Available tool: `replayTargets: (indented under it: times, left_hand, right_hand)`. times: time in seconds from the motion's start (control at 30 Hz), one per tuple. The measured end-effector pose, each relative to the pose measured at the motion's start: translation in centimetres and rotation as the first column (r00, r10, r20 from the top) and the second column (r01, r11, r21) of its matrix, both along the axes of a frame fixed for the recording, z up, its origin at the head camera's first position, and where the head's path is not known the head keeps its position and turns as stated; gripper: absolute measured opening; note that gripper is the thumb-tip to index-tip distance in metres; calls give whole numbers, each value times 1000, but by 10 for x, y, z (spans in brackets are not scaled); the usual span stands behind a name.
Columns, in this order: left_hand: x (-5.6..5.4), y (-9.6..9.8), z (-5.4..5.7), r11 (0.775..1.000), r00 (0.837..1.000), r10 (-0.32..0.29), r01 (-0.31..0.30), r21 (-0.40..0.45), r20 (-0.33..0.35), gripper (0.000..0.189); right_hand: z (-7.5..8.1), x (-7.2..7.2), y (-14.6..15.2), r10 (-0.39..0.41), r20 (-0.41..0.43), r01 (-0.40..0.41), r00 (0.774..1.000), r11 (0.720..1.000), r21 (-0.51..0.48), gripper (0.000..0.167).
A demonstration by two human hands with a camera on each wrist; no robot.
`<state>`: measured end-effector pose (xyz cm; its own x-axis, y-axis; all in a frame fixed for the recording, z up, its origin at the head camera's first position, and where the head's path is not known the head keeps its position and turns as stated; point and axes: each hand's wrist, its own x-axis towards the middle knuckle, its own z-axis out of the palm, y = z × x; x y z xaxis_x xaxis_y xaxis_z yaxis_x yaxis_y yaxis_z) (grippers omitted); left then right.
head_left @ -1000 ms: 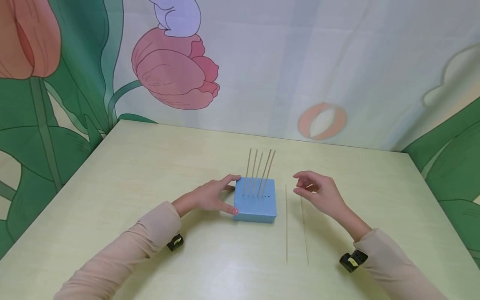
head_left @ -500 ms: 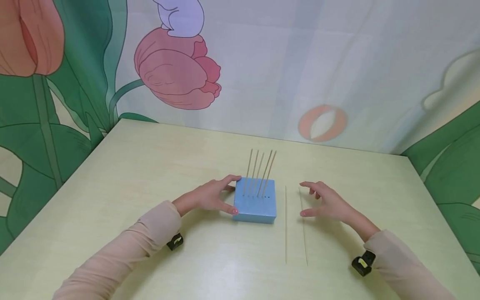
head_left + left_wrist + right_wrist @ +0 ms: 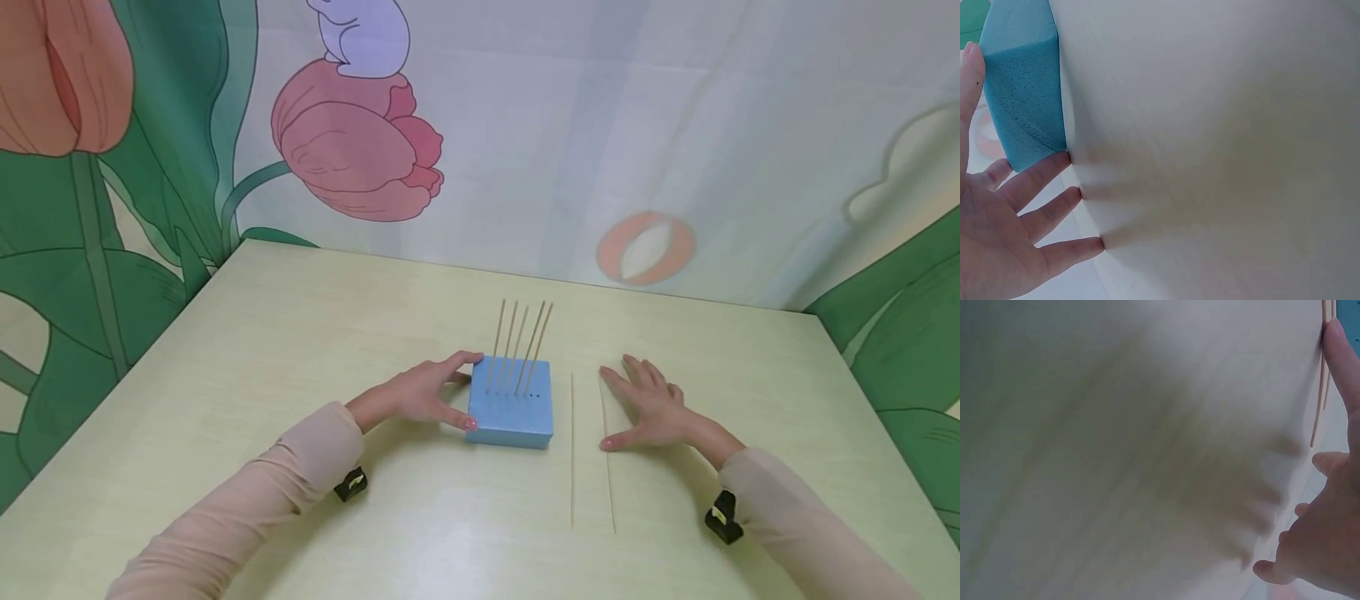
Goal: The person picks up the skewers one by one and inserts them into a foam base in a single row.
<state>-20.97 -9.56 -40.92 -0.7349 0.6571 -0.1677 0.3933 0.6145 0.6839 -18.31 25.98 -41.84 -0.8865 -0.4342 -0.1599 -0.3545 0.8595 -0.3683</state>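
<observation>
A light blue foam-like block sits on the table with several thin wooden sticks standing in a row in its top. Beside them are two small dark holes. My left hand holds the block by its left side, thumb at the front corner and index finger at the back one; its other fingers are spread in the left wrist view. Two more sticks lie on the table to the right: a nearer stick and a farther stick. My right hand spreads over the farther one, thumb and index fingertip right at it.
The pale wooden table meets a printed curtain along its back edge. A dark strapped device hangs under the right sleeve, another dark device under the left.
My right hand has shifted slightly right and nearer, spread its fingers and come down over the farther stick. My left hand and the block stay where they were.
</observation>
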Motion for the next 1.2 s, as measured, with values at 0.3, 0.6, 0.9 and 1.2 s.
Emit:
replayTargets:
  times: [0.3, 0.6, 0.9, 1.2]
  left_hand:
    - [2, 1, 1, 1000, 1000, 2, -2, -8, 5, 92]
    - [1, 0, 1, 1000, 1000, 0, 0, 2, 4, 92]
    - [0, 1, 2, 1000, 1000, 1, -1, -1, 9, 92]
    - [1, 1, 1, 1000, 1000, 0, 0, 5, 11, 92]
  right_hand:
    - [-5, -2, 2, -10, 33, 9, 999, 999, 40, 107]
    - [3, -3, -2, -14, 47, 13, 999, 999, 33, 104]
    - [1, -4, -4, -56, -14, 55, 998, 994, -95, 105]
    - [13, 6, -1, -87, -75, 66, 993, 965, -254, 106]
